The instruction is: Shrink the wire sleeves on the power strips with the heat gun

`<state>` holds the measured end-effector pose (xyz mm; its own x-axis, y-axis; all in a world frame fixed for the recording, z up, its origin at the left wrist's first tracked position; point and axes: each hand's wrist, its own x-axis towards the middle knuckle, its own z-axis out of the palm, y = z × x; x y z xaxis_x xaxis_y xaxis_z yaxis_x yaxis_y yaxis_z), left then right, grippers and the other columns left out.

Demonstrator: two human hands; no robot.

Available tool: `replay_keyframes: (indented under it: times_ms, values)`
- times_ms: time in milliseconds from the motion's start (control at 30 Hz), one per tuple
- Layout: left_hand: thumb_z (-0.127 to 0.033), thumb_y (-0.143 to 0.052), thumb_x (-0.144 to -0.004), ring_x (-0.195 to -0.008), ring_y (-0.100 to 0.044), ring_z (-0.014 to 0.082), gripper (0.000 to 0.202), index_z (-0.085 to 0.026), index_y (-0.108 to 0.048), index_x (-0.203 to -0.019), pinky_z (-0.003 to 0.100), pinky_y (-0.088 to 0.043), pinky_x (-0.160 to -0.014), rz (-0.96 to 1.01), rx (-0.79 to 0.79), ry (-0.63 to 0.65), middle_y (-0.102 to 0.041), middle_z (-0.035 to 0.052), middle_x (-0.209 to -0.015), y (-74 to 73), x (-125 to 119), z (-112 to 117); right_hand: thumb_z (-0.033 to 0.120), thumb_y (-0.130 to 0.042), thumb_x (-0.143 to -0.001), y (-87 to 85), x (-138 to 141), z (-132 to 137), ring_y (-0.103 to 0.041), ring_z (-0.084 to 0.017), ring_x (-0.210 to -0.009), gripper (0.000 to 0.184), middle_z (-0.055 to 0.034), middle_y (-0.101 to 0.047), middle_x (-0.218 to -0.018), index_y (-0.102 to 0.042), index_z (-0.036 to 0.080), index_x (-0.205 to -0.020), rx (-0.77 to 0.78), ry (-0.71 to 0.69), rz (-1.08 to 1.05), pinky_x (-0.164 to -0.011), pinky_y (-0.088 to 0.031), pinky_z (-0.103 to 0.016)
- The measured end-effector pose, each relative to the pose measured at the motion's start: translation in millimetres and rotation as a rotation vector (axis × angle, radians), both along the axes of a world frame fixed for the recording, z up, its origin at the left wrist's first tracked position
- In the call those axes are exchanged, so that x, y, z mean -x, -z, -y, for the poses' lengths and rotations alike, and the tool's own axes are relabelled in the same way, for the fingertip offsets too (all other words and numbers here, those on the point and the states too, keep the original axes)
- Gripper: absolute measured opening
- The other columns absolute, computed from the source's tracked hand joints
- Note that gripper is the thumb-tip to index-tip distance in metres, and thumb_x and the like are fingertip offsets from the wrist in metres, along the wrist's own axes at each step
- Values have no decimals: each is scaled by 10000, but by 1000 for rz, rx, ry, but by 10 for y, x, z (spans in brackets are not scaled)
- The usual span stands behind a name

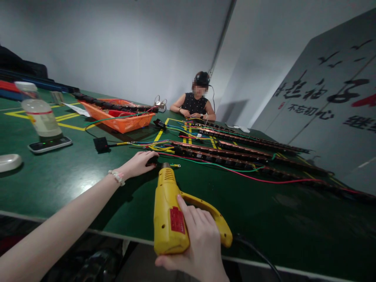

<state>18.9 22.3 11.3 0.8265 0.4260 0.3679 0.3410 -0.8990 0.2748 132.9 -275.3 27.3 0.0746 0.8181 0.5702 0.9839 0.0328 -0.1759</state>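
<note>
A yellow heat gun (167, 203) with a red label lies on its side in the grip of my right hand (202, 235). Its metal nozzle (165, 165) points away from me, toward a short green-and-yellow wire with a ring terminal (179, 165). Just left of the nozzle, my left hand (140, 163) has its fingers closed around a small black block (152, 160), partly hidden by the fingers. Beyond this hand, bundled coloured wires (158, 147) run into long dark strips with copper-coloured edges (217, 156). A black connector (101, 145) lies at the bundle's left end.
An orange basket (126, 124) holding more strips stands at the back left. A bottle (41, 113) is beside a phone (49, 144), with a white object (10, 162) nearer me. A co-worker (198, 102) sits across the green table (73, 184). A black cord (258, 250) trails from the heat gun.
</note>
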Motion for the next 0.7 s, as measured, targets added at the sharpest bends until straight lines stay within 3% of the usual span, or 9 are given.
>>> replay_keyframes:
  times_ms: [200,333,700]
  values:
    - [-366,-502,-833,-1077,-588,236,404,-189,-507,-1197,362,-427,-951,-27,3,14,-624,89,-1180,-59,36,4,810,-506,-629,115,-286,75,-576,-230,-753,1011,-55,-618,-879,-381,145,-1380,-30,34,25,-694,-401,-367]
    - [-379,-513,-829,-1063,-596,240,405,-193,-520,-1190,377,-413,-964,-42,-9,1,-641,81,-1154,-77,76,-10,811,-525,-620,132,-416,121,-575,-249,-813,1007,-69,-615,-932,-398,151,-1369,-24,132,26,-749,-401,-385]
    - [-387,-497,-848,-1065,-584,237,390,-214,-523,-1195,385,-380,-982,-44,-74,-21,-648,60,-1140,-56,52,7,793,-490,-689,75,-325,115,-575,-269,-816,959,-91,-616,-955,-341,172,-1404,-11,249,72,-723,-446,-404]
